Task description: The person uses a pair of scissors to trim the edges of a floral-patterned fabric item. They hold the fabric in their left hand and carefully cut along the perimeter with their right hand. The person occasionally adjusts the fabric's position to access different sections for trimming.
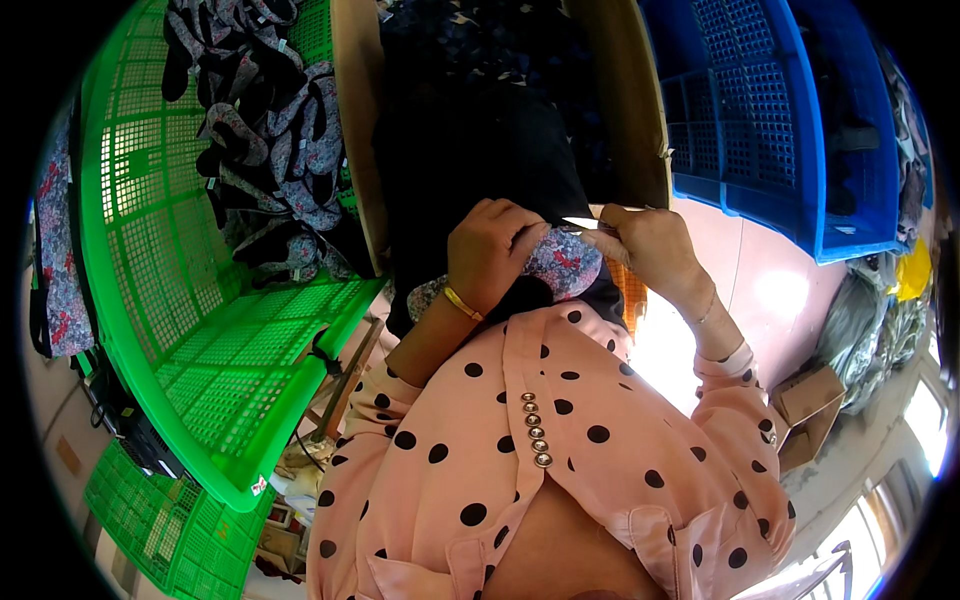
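Note:
A rounded floral fabric piece (567,262), blue-grey with red flowers and a black part beside it, lies over my lap against the front of my body. My left hand (490,250) is closed on its left side, fingers bent and thumb pressing the cloth. At the upper right edge of the piece my right hand (645,245) is closed in a pinch. A thin, pale, shiny strip (580,222) shows by its fingertips; I cannot tell whether it is a blade or a bright gap. Black cloth (480,150) spreads beyond my hands.
On the left stands a green plastic basket (160,220) with many similar floral and black pieces (300,150). Ahead is an open cardboard box (357,130) with dark patterned cloth inside. Blue crates (810,150) stand at the right, near a small carton (808,410).

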{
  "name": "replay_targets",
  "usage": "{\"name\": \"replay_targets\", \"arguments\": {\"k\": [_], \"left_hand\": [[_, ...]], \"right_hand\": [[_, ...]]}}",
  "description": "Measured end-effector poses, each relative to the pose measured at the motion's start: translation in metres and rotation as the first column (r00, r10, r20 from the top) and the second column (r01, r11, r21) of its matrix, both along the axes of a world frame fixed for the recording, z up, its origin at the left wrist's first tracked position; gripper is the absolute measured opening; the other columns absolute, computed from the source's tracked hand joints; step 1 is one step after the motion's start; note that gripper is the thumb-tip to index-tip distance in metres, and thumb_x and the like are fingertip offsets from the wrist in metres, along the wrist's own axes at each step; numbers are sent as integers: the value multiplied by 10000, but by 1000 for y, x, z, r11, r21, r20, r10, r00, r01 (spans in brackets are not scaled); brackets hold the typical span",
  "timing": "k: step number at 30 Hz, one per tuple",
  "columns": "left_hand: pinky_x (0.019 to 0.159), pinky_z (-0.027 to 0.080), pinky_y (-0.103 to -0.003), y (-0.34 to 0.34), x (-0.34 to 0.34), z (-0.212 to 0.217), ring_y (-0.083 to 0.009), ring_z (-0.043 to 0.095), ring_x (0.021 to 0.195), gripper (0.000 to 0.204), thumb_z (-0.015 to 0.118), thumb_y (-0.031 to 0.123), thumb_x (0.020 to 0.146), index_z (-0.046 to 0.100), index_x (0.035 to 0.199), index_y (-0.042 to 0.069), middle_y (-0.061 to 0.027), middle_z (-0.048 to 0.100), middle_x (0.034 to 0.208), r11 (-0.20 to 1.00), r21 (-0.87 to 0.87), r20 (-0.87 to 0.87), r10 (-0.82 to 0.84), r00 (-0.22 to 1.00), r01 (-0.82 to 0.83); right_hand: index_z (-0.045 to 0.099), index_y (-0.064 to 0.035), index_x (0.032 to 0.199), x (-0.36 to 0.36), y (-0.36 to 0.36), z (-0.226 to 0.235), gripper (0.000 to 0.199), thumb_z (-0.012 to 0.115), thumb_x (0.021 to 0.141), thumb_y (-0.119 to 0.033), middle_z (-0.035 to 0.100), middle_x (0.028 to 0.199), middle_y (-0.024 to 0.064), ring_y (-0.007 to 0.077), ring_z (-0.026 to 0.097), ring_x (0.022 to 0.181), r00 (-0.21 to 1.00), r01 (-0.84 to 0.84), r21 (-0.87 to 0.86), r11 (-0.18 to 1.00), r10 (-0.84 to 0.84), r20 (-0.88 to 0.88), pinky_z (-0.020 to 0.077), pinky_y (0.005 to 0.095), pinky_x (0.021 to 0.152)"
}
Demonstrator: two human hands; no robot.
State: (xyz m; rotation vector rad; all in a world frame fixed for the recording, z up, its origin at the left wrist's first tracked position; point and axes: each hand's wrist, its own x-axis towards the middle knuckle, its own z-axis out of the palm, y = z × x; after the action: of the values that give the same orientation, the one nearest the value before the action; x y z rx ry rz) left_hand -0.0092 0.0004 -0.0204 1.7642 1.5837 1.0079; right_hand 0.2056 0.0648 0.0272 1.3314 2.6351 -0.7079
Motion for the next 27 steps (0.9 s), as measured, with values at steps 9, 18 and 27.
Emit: {"name": "replay_targets", "arguments": {"k": [9, 18, 27], "left_hand": [[580, 468, -314, 1, -1, -7, -242, 583, 623, 135, 720, 129, 849, 649, 899, 26, -94, 597, 746, 985, -157, 87, 91, 992, -76], [656, 485, -295, 3, -3, 10, -226, 593, 767, 237, 749, 139, 783, 681, 1001, 75, -59, 630, 787, 993, -76, 12, -85, 996, 86], [569, 462, -280, 7, 1, -3, -191, 592, 619, 67, 717, 79, 823, 667, 846, 42, -63, 621, 778, 992, -127, 82, 1, 997, 9]], "right_hand": [[686, -51, 831, -12, 4, -3, 534, 545, 892, -562, 640, 624, 93, 231, 624, 539, 995, -67, -43, 997, 69, 65, 495, 304, 541], [657, -47, 811, -1, 6, -2, 518, 548, 900, -546, 601, 569, 110, 268, 624, 526, 998, 22, -67, 998, -19, 52, 473, 340, 496], [652, -52, 781, -1, 3, -7, 489, 574, 896, -521, 589, 552, 103, 256, 608, 500, 999, -16, 11, 1000, 16, -38, 468, 337, 488]]}}
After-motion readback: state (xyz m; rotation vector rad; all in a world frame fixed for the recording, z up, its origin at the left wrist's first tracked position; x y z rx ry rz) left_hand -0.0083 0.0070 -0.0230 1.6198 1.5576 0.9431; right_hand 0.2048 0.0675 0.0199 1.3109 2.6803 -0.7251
